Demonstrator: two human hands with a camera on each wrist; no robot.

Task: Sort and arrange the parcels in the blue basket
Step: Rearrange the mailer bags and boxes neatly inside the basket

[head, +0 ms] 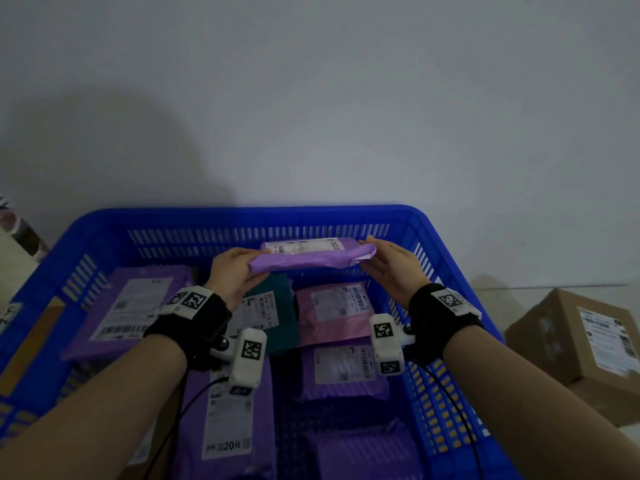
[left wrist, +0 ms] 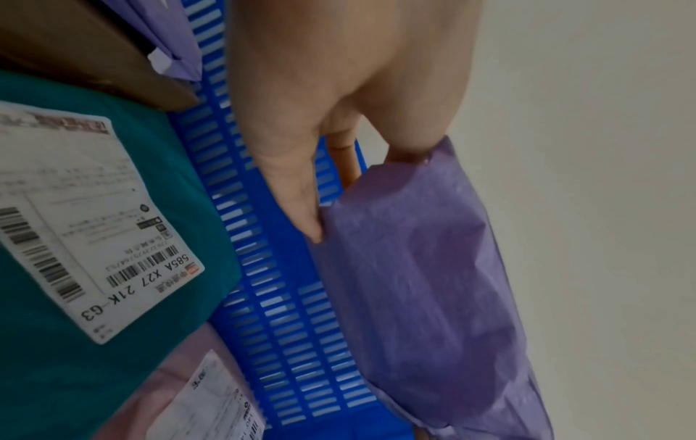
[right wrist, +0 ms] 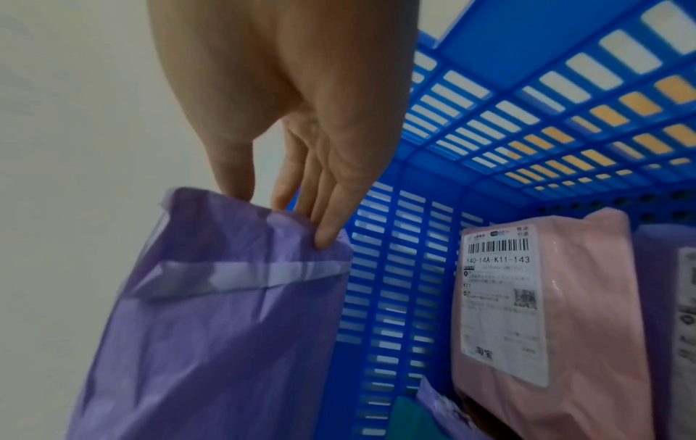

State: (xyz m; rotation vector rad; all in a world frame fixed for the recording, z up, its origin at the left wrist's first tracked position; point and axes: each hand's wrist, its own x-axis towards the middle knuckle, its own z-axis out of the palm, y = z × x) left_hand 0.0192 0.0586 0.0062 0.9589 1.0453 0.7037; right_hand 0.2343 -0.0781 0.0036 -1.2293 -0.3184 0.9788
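A flat purple parcel (head: 311,259) with a white label on top hangs level over the far end of the blue basket (head: 242,213). My left hand (head: 254,268) pinches its left end between thumb and fingers. My right hand (head: 367,252) pinches the right end, by the sealed flap. The left wrist view shows the thumb (left wrist: 301,202) pressed on the purple parcel (left wrist: 421,282). In the right wrist view the fingers (right wrist: 327,220) and thumb clamp the folded edge of the purple parcel (right wrist: 211,342). Below it lie a teal parcel (head: 278,317) and a pink parcel (head: 332,313).
More purple parcels lie flat in the basket: a large one at the left (head: 131,306), one mid-right (head: 343,368), two near me (head: 228,427). Brown cardboard boxes (head: 581,341) stand outside on the right. A pale wall rises just behind the basket.
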